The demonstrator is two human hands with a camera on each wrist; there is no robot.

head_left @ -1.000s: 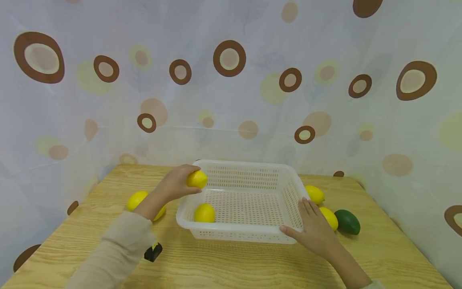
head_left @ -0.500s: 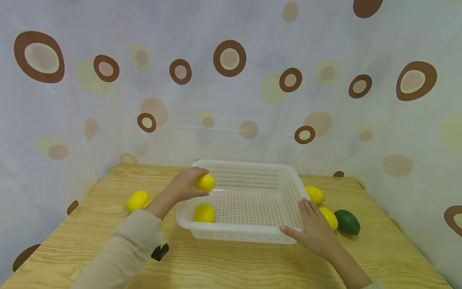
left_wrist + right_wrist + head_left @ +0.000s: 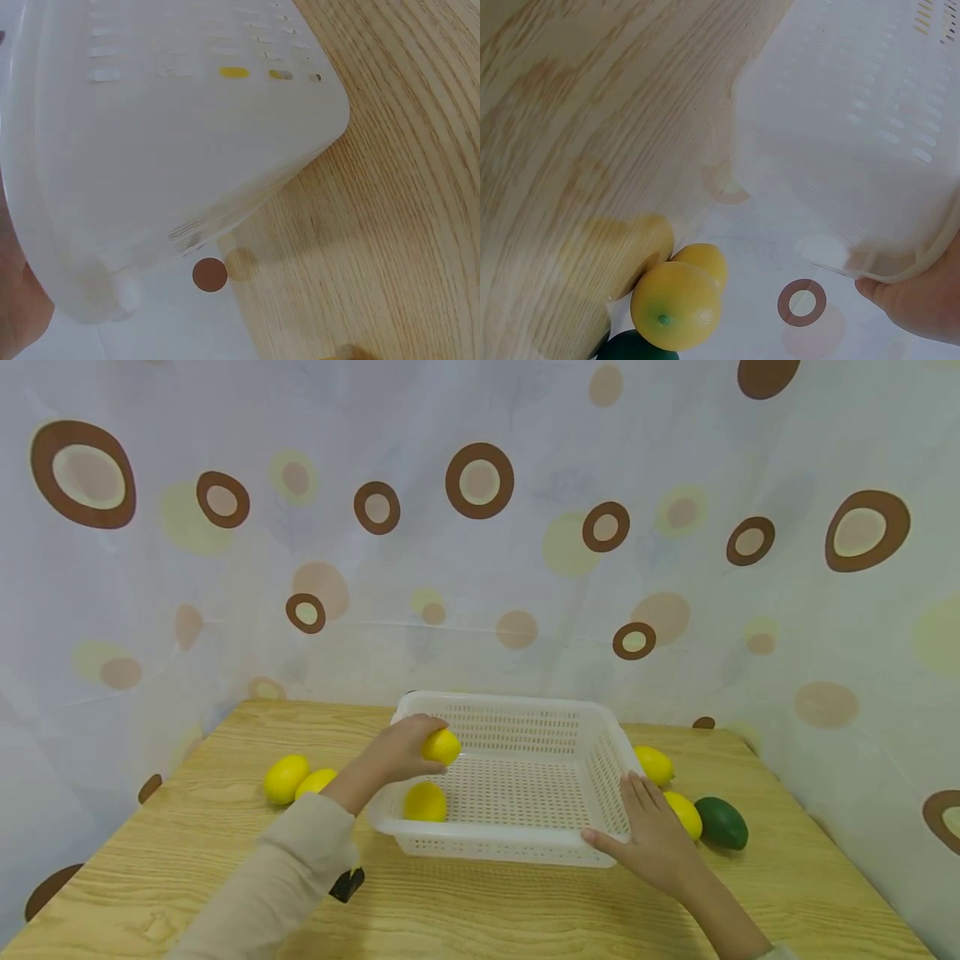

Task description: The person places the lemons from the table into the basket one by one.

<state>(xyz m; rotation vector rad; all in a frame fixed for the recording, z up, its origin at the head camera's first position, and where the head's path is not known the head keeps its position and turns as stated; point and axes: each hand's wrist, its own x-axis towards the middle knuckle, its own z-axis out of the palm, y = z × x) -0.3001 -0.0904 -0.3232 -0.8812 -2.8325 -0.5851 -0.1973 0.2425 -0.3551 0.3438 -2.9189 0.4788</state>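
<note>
In the head view my left hand (image 3: 401,750) holds a lemon (image 3: 441,747) above the left part of a white plastic basket (image 3: 510,832), with thumb and fingers on either side of the fruit. Another lemon (image 3: 425,802) lies inside, at the basket's front left corner. My right hand (image 3: 652,835) rests on the front right corner, its fingers straight along the right rim and the thumb on the front rim. From the left wrist, part of the left hand (image 3: 22,307) shows behind the basket wall (image 3: 150,150); its lemon is hidden there.
Two lemons lie left of the basket, one lemon (image 3: 286,779) fully visible and one lemon (image 3: 315,782) partly behind the left wrist. To the right are a lemon (image 3: 654,766), another lemon (image 3: 684,816) and a dark green fruit (image 3: 722,823). A patterned curtain (image 3: 480,568) hangs behind the wooden table (image 3: 525,910).
My left hand has moved to the right and slightly down with the lemon, further over the basket. The right hand, the basket and the lemon inside it have stayed in place.
</note>
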